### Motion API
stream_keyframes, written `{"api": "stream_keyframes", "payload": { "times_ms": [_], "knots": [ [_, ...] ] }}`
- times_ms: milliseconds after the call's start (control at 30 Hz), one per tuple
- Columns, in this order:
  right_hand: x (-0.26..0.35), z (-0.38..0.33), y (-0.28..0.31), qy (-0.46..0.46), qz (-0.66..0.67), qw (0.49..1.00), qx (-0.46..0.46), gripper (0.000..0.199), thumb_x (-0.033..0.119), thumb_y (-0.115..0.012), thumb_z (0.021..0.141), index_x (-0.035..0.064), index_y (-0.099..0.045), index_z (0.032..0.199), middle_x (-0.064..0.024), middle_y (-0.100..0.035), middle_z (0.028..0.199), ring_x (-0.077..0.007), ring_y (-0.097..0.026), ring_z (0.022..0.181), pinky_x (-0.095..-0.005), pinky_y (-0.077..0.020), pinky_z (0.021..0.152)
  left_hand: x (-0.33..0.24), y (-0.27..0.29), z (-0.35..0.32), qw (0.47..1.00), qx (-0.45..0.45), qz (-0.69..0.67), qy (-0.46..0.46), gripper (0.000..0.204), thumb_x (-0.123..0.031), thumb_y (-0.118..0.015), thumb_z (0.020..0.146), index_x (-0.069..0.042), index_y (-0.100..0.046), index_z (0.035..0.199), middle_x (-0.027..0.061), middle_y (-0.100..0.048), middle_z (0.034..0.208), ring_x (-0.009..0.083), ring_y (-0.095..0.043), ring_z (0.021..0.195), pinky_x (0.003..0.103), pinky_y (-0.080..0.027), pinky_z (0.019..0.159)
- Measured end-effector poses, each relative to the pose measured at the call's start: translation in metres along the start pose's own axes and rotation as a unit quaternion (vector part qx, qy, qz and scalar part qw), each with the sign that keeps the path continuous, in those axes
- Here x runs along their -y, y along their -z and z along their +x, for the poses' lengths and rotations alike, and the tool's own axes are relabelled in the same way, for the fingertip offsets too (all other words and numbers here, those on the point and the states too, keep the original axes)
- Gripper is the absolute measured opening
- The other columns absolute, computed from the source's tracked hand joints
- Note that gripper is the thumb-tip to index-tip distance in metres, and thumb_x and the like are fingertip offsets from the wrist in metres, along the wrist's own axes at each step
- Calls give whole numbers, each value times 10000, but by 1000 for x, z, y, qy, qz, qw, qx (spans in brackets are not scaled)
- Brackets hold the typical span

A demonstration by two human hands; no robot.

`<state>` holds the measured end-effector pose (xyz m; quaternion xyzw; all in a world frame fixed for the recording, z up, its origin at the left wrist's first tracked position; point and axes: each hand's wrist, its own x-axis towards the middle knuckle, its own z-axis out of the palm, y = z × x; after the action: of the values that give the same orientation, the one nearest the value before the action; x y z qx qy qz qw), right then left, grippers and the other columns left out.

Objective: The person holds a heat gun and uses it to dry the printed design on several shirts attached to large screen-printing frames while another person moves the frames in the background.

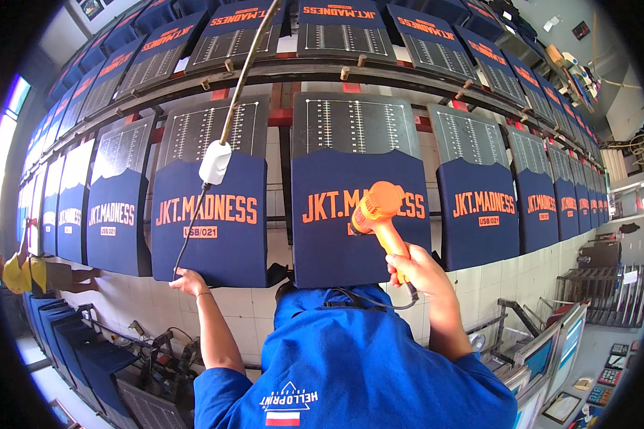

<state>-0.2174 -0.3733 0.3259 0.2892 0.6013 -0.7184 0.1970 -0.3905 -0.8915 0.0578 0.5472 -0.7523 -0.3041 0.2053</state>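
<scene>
My right hand (pixel 423 273) is wrapped around the handle of an orange heat gun (pixel 383 204). The gun hangs over a navy T-shirt (pixel 329 257) pulled on a dark printing board, covering part of its orange lettering. From the handle's end a black cord loops towards my waist. At the lower edge of the neighbouring navy shirt (pixel 229 261), my left hand (pixel 191 282) pinches a thin black cord (pixel 187 239). This cord runs up to a white socket connector (pixel 215 163) on a hanging cable (pixel 245 79).
Rows of boards (pixel 353 125) with ruled white scales carry more navy shirts to both sides and behind. A wooden rail (pixel 322 69) with pegs runs between the rows. Lower right, framed screens (pixel 544 357) lean together. At far left stands another person in yellow (pixel 25 274).
</scene>
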Motion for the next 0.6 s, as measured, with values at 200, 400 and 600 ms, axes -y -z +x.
{"api": "stream_keyframes", "payload": {
  "times_ms": [200, 400, 600],
  "knots": [
    [2, 9, 2, 16, -43, 999, 27, 265, 228, -607, 917, -12, -509, 973, -57, -562, 774, -132, -606, 599, -264, -501, 538, -5, 0, -2, 999, -1, 43, 22, 601, -445, -420, 934, 60, -318, 1243, 356, -576, 1096, 494, -591, 987, 546, -467, 879],
    [-8, 12, 4, 21, -58, 997, 35, 258, 201, -617, 907, -14, -502, 990, -57, -561, 776, -131, -597, 584, -260, -495, 530, -13, 2, -6, 997, -10, 70, 33, 605, -470, -412, 927, 56, -337, 1215, 350, -588, 1081, 485, -601, 986, 543, -468, 886],
    [-12, 10, 8, 30, -55, 997, 44, 259, 198, -614, 905, -12, -509, 1013, -63, -563, 782, -134, -599, 590, -259, -496, 544, -14, 6, -11, 998, -9, 54, 29, 645, -496, -433, 917, 69, -348, 1216, 353, -584, 1097, 482, -596, 1008, 538, -459, 904]
  ]
}}
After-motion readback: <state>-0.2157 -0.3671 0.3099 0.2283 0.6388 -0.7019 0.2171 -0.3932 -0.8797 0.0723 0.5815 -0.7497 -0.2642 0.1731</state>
